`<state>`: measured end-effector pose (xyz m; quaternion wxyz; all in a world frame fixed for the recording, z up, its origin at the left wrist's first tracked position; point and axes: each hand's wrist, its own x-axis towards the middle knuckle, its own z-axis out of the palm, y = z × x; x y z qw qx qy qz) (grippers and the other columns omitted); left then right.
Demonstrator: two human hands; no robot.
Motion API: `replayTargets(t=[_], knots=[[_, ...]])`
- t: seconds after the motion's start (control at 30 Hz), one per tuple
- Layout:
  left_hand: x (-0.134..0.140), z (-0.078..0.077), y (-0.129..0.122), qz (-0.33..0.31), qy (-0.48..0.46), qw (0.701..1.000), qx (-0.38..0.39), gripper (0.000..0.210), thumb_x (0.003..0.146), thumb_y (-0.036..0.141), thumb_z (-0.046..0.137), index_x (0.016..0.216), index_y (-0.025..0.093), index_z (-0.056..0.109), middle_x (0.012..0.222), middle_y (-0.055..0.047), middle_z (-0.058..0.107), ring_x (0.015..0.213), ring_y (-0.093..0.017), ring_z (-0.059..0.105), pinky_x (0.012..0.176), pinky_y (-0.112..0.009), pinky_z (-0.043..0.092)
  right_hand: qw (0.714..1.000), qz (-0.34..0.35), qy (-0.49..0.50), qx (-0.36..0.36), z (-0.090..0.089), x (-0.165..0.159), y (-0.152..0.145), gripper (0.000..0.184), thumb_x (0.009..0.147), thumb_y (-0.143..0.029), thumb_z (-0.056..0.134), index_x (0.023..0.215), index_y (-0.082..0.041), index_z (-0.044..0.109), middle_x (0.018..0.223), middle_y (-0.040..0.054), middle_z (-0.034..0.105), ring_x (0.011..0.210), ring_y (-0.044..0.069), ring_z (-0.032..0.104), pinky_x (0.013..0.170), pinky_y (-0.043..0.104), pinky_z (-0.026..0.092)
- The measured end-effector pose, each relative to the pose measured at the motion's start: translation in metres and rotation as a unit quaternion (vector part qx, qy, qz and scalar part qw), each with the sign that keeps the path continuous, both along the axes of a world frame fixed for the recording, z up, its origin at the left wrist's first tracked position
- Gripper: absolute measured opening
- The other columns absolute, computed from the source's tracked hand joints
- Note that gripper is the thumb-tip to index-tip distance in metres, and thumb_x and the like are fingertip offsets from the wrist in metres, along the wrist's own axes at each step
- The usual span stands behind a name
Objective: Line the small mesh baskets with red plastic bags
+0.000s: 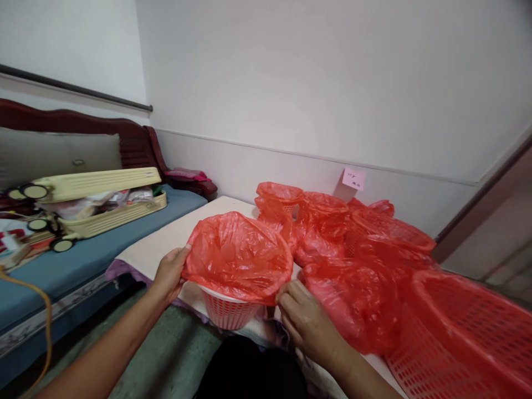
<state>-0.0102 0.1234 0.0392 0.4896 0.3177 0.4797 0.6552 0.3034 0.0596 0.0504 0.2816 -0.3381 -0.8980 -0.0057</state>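
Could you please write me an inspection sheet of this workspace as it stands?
Surface: pale table, cloth-covered, its near edge bare.
Job's things: white mesh basket lined with a red plastic bag, bag rim folded over the basket's edge.
Clutter: more red-bagged baskets behind; a large red basket at right.
Hands: left hand grips the bag's left rim; right hand pinches its right rim.
Cables: yellow cord at far left.
Surroundings: blue bench with an open cream suitcase; pink note on the wall.
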Motion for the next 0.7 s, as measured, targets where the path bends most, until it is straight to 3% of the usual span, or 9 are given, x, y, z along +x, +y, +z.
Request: replayTargets(t=[0.23, 0.37, 0.53, 0.6, 0.7], knots=[[-0.001, -0.01, 0.006, 0.005, 0.014, 1.0, 0.027, 0.046, 0.065, 0.057, 0.078, 0.072, 0.017, 0.057, 0.055, 0.007, 0.056, 0.046, -0.007, 0.047, 0.045, -0.019, 0.038, 0.997, -0.009, -0.046, 0.067, -0.016, -0.007, -0.001, 0.019, 0.091, -0.009, 0.042, 0.078, -0.019, 0.051, 0.086, 0.0071, 0.058, 0.081, 0.021, 0.049, 0.07, 0.036, 0.043], [-0.003, -0.017, 0.009, 0.008, 0.025, 0.999, 0.041, 0.046, 0.065, 0.058, 0.077, 0.073, 0.017, 0.059, 0.055, 0.009, 0.052, 0.048, -0.008, 0.045, 0.051, -0.022, 0.04, 0.997, -0.056, -0.056, 0.027, -0.025, -0.009, 0.003, 0.017, 0.09, -0.008, 0.044, 0.081, -0.018, 0.054, 0.09, 0.0083, 0.06, 0.085, 0.023, 0.054, 0.073, 0.038, 0.046], [-0.003, -0.019, 0.006, 0.01, 0.022, 0.999, 0.041, 0.043, 0.067, 0.057, 0.076, 0.073, 0.018, 0.06, 0.054, 0.009, 0.05, 0.049, -0.01, 0.046, 0.052, -0.022, 0.039, 0.992, -0.084, -0.058, -0.077, -0.016, -0.005, -0.007, 0.016, 0.091, -0.008, 0.044, 0.089, -0.021, 0.054, 0.092, 0.005, 0.062, 0.083, 0.019, 0.059, 0.071, 0.032, 0.048], [-0.001, -0.018, 0.005, 0.008, 0.015, 0.999, 0.04, 0.043, 0.068, 0.057, 0.076, 0.074, 0.018, 0.06, 0.055, 0.008, 0.052, 0.05, -0.009, 0.046, 0.052, -0.022, 0.039, 0.994, -0.081, -0.041, -0.069, -0.01, -0.003, -0.015, 0.016, 0.092, -0.009, 0.044, 0.09, -0.021, 0.054, 0.087, 0.0037, 0.062, 0.078, 0.019, 0.059, 0.069, 0.032, 0.047], [0.001, -0.017, 0.003, 0.0, 0.002, 0.999, 0.038, 0.043, 0.069, 0.056, 0.076, 0.076, 0.017, 0.06, 0.058, 0.007, 0.055, 0.051, -0.009, 0.048, 0.052, -0.021, 0.039, 0.997, -0.072, 0.008, 0.007, 0.0, -0.004, -0.025, 0.016, 0.094, -0.011, 0.043, 0.096, -0.02, 0.056, 0.086, 0.0052, 0.061, 0.079, 0.02, 0.057, 0.07, 0.035, 0.047]])
